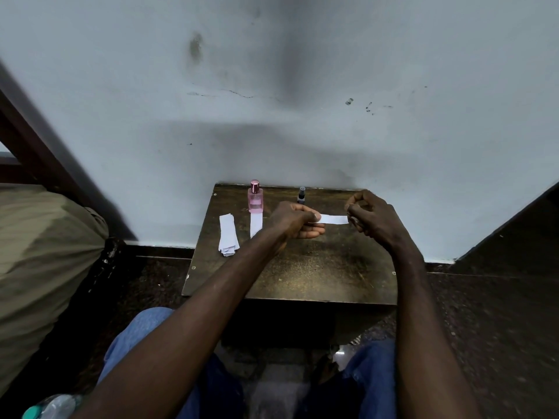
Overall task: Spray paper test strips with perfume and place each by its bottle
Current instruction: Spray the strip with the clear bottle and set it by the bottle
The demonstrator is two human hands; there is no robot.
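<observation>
White paper test strip (334, 219): held level over the brown wooden table (302, 267), near the small dark spray bottle (301, 195), probably its match. Left hand (295, 220) and right hand (372, 217) each pinch an end, stretching it flat. Pink glass bottle (255, 197): second strip (256, 225) lies before it, apparently served. Spare strip stack (228, 235) sits leftmost.

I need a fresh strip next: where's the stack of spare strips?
Head view: the stack lies on the table's left side, just left of the strip in front of the pink bottle.

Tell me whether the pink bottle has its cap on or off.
On. The pink bottle stands upright, and its metallic pink cap is seated on top.
</observation>
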